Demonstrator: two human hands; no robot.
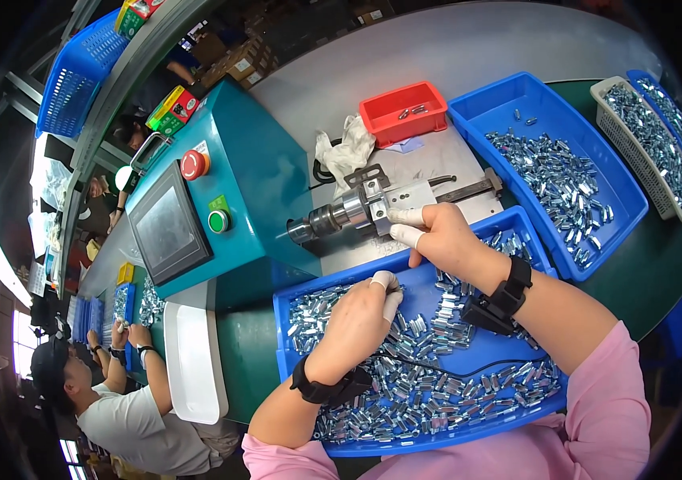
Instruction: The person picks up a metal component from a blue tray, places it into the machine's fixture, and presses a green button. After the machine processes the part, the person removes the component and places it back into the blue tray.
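My left hand (362, 312), with white covers on its fingertips, is closed in a pinch over a large blue bin (553, 400). Whatever the pinch holds is hidden. Beneath it lie many small shiny metal cylinders (437, 406), some with hex-shaped sides. My right hand (454, 244), its thumb and finger also in white covers, reaches to the metal fixture (379, 204) at the machine's spindle (325, 220). Those fingertips are drawn together against the fixture's near side; anything between them is too small to tell. Both wrists wear black straps with small devices.
A teal machine (249, 176) with a screen and red and green buttons stands left. A red bin (403, 112), a white glove (346, 152), a second blue bin (509, 100) and a grey basket (649, 148) surround the fixture. A white tray (195, 360) separates me from a seated co-worker (137, 424).
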